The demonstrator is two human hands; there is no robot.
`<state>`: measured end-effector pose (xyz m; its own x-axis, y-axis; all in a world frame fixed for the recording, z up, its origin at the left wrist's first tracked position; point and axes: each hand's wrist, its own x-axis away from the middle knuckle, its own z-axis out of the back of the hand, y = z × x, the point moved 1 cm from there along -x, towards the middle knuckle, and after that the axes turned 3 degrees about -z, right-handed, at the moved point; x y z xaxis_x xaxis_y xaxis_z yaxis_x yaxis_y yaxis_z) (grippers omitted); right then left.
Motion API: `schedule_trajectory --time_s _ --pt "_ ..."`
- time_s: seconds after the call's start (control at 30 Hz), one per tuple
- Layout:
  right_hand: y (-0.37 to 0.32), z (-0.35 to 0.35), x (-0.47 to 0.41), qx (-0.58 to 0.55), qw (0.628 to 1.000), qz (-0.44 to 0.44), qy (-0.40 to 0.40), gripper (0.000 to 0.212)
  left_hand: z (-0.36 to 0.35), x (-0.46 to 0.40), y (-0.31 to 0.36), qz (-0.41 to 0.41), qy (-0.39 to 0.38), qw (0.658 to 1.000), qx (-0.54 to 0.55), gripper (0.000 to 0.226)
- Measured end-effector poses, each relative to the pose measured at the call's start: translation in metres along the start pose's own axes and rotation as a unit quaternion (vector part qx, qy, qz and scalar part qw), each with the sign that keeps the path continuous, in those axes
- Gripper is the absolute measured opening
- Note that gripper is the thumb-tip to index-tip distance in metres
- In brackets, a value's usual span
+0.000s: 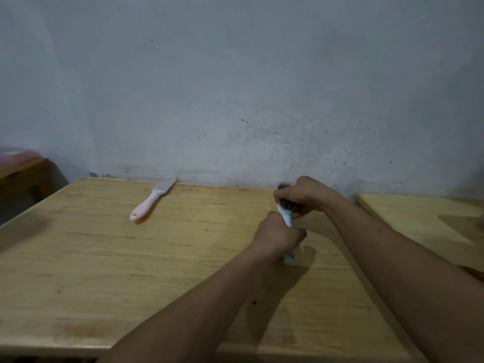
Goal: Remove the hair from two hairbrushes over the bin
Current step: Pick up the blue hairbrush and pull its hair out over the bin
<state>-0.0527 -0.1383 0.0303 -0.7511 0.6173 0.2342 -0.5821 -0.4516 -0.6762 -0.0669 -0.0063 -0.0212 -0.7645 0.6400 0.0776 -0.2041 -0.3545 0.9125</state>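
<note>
Our left hand gripped the blue hairbrush handle above the counter while our right hand closed over its hair-clogged bristles; the pink hairbrush lay untouched, with no bin visible.

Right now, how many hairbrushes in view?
2. The pink-handled hairbrush lies on the wooden table near the wall, untouched. The light-blue-handled hairbrush is held over the table, left hand on the handle, right hand at the bristles. None seems hidden.
</note>
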Motion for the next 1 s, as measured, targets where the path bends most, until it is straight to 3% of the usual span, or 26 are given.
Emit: schedule_trajectory --time_s 0.13,0.3,0.43,0.77,1.0 --pt "-0.047 -0.025 0.029 -0.023 0.998 0.042 -0.047 0.026 0.042 0.014 -0.011 0.024 0.042 0.983 0.175 0.021" --pt "-0.099 -0.074 0.062 -0.035 0.987 0.081 -0.138 0.050 0.113 0.061 -0.045 0.054 0.103 0.969 0.216 0.022" --pt "-0.136 -0.119 0.086 -0.042 0.969 0.093 -0.227 0.060 0.163 0.109 -0.085 0.059 0.179 0.953 0.235 0.006" --pt "-0.211 -0.250 0.161 -0.014 0.919 0.193 -0.343 0.046 0.249 0.239 -0.148 0.078 0.308 0.915 0.248 0.034" --pt "-0.234 -0.339 0.225 -0.025 0.876 0.200 -0.438 0.023 0.277 0.326 -0.211 0.119 0.378 0.891 0.220 0.034"
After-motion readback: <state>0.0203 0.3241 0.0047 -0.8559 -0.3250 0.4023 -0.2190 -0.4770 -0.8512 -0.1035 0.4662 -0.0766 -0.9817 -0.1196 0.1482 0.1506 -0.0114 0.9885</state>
